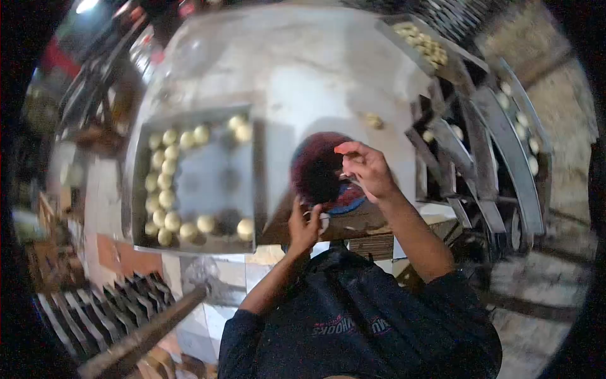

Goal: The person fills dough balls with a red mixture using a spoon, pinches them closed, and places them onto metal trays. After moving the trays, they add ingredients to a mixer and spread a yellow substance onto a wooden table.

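Dark short-sleeved shirt (pixel 379 350) with pale lettering (pixel 344 326) and small reddish print (pixel 337 317) across the front.

A large, round heap of dark red filling (pixel 314 155), maroon around its upper and left sides and nearly black toward the middle. At the heap's lower right edge, a curved bit of blue dish (pixel 351 203) shows, with more dark red matter inside its curve; whether the whole heap sits in it is unclear. Just below the heap is a small, whitish, roundish piece (pixel 324 222), partly covered and too blurred to identify.
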Tool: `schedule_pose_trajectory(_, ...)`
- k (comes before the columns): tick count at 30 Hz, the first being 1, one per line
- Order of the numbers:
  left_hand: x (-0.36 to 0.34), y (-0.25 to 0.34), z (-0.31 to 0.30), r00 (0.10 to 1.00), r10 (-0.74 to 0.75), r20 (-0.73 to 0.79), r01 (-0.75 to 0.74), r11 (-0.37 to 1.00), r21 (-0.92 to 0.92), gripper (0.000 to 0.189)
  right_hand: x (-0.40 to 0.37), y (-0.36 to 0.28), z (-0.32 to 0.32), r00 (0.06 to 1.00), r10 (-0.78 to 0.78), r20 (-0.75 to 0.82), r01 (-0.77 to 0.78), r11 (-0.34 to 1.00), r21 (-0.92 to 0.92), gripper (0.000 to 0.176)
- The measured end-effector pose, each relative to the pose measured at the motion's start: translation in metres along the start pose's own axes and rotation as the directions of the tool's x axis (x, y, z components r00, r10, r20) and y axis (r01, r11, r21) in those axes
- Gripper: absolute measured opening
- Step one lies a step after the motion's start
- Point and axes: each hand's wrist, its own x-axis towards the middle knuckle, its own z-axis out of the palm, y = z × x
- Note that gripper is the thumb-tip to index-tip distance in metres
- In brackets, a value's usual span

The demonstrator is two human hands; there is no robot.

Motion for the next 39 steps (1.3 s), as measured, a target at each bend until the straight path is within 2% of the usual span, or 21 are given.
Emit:
schedule_pose_trajectory(1, 0.001, 0.003, 0.0, 1.0, 0.019, -0.001, -0.019, 0.999, 0.048, 0.053, -0.017, -0.029, -0.011, 0.998, -0.037, -0.052, 0.037, 0.999, 0.002, 0.027)
schedule_pose_trajectory(3, 0.008, -0.018, -0.003, 0.978, 0.207, 0.035, -0.207, 0.978, 0.012, 0.05, -0.063, -0.1, -0.036, 0.93, -0.366, 0.03, 0.323, 0.778, -0.539, 0.025)
schedule_pose_trajectory(5, 0.007, -0.011, -0.007, 0.993, 0.02, 0.114, -0.015, 0.999, -0.041, 0.043, -0.12, -0.169, -0.066, 0.829, -0.553, 0.086, 0.43, 0.53, -0.731, 0.025)
schedule_pose_trajectory(6, 0.003, -0.008, -0.003, 0.997, 0.046, 0.055, -0.044, 0.998, -0.042, 0.043, -0.145, -0.192, -0.086, 0.765, -0.641, 0.062, 0.447, 0.459, -0.768, 0.028)
schedule_pose_trajectory(8, 0.002, -0.007, -0.001, 0.998, 0.054, 0.032, -0.053, 0.998, -0.036, 0.045, -0.188, -0.253, -0.125, 0.707, -0.702, 0.088, 0.194, 0.072, -0.978, 0.023)
schedule_pose_trajectory(11, 0.009, -0.016, -0.009, 0.995, -0.102, 0.022, 0.103, 0.993, -0.054, 0.047, -0.217, -0.303, -0.205, 0.83, -0.555, -0.057, -0.141, -0.11, -0.984, 0.036)
schedule_pose_trajectory(13, 0.013, -0.012, -0.002, 0.997, -0.009, 0.073, 0.017, 0.994, -0.112, 0.05, -0.222, -0.301, -0.283, 0.888, -0.459, -0.032, -0.159, -0.241, -0.957, 0.041)
schedule_pose_trajectory(15, 0.013, -0.014, -0.003, 0.994, -0.102, -0.025, 0.101, 0.994, -0.027, 0.053, -0.217, -0.29, -0.326, 0.98, -0.197, -0.035, -0.121, -0.442, -0.889, 0.036)
schedule_pose_trajectory(18, 0.001, -0.029, -0.003, 0.991, 0.074, -0.109, -0.086, 0.991, -0.107, 0.059, -0.189, -0.271, -0.344, 0.995, -0.086, 0.054, -0.006, -0.575, -0.818, 0.027)
schedule_pose_trajectory(21, -0.031, -0.011, -0.005, 0.972, 0.14, -0.189, -0.141, 0.99, 0.01, 0.058, -0.172, -0.278, -0.357, 0.998, 0.036, -0.044, -0.022, -0.451, -0.892, 0.012)
schedule_pose_trajectory(22, -0.044, -0.01, -0.011, 0.96, 0.174, -0.221, -0.162, 0.984, 0.072, 0.057, -0.153, -0.297, -0.382, 0.943, 0.333, 0.03, 0.173, -0.407, -0.897, 0.006)
schedule_pose_trajectory(23, -0.059, -0.008, -0.016, 0.955, 0.182, -0.236, -0.168, 0.983, 0.075, 0.057, -0.158, -0.317, -0.369, 0.971, 0.215, 0.1, 0.125, -0.11, -0.986, 0.006)
schedule_pose_trajectory(24, -0.074, -0.006, -0.022, 0.954, 0.161, -0.253, -0.156, 0.987, 0.039, 0.055, -0.159, -0.339, -0.342, 0.963, 0.184, -0.199, -0.119, -0.37, -0.921, 0.007)
schedule_pose_trajectory(26, -0.099, -0.02, -0.051, 0.94, 0.158, -0.302, -0.17, 0.985, -0.016, 0.052, -0.155, -0.357, -0.314, 0.965, -0.056, -0.257, -0.24, -0.583, -0.776, 0.007)
schedule_pose_trajectory(29, -0.168, -0.003, -0.074, 0.899, 0.112, -0.423, -0.1, 0.994, 0.049, 0.05, -0.141, -0.349, -0.242, 0.907, -0.331, 0.261, 0.039, -0.55, -0.834, 0.008)
schedule_pose_trajectory(31, -0.215, -0.045, -0.122, 0.871, 0.189, -0.454, -0.17, 0.982, 0.084, 0.049, -0.141, -0.318, -0.134, 0.656, -0.447, 0.608, 0.383, -0.497, -0.779, 0.007)
schedule_pose_trajectory(32, -0.242, -0.047, -0.136, 0.84, 0.23, -0.492, -0.19, 0.973, 0.131, 0.047, -0.144, -0.298, -0.074, 0.626, -0.442, 0.642, 0.477, -0.435, -0.764, 0.012)
schedule_pose_trajectory(33, -0.272, -0.048, -0.15, 0.81, 0.265, -0.523, -0.197, 0.963, 0.183, 0.046, -0.148, -0.27, -0.027, 0.213, -0.434, 0.875, 0.636, -0.619, -0.461, 0.014)
schedule_pose_trajectory(34, -0.3, -0.055, -0.172, 0.782, 0.296, -0.548, -0.185, 0.951, 0.25, 0.043, -0.148, -0.228, 0.004, 0.621, -0.483, 0.618, 0.743, 0.11, -0.66, 0.018)
schedule_pose_trajectory(35, -0.335, -0.061, -0.193, 0.773, 0.315, -0.551, -0.155, 0.936, 0.317, 0.04, -0.167, -0.222, 0.071, 0.365, -0.253, 0.896, 0.855, -0.289, -0.43, 0.021)
schedule_pose_trajectory(39, -0.466, -0.049, -0.238, 0.57, 0.287, -0.77, -0.079, 0.952, 0.296, 0.031, -0.217, -0.154, 0.258, 0.069, 0.176, 0.982, 0.998, -0.007, -0.068, 0.026)
